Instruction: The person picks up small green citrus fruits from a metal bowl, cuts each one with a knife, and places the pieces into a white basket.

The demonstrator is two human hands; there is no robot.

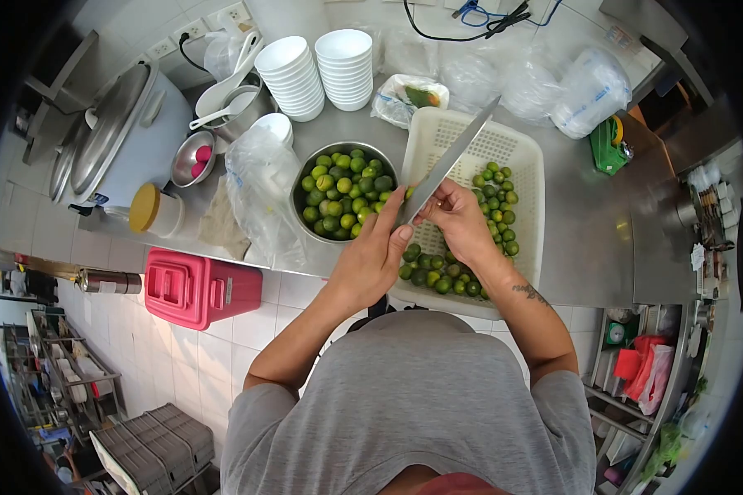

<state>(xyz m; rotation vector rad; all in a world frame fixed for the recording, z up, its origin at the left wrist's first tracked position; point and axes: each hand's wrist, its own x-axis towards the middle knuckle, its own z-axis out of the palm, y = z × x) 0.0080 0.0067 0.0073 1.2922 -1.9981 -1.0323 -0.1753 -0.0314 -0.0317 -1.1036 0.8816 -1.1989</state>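
Observation:
A long knife [454,155] points up and to the right over the white perforated basket [530,157]. My left hand [375,252] is closed around its near end, which the fingers hide. Close against the blade, my right hand [456,216] is closed with fingertips pinched together; what they hold is hidden. Below both hands, green limes [443,285] lie in the basket, with more limes [497,198] along its right side. Left of the basket stands a metal bowl [295,198] heaped with limes [343,188].
Stacked white bowls [345,70] and plastic bags [260,194] stand on the steel counter [582,239]. A large lidded pot [128,124] and a yellow-lidded jar [146,208] are at the left. On the floor sits a red bin [198,289].

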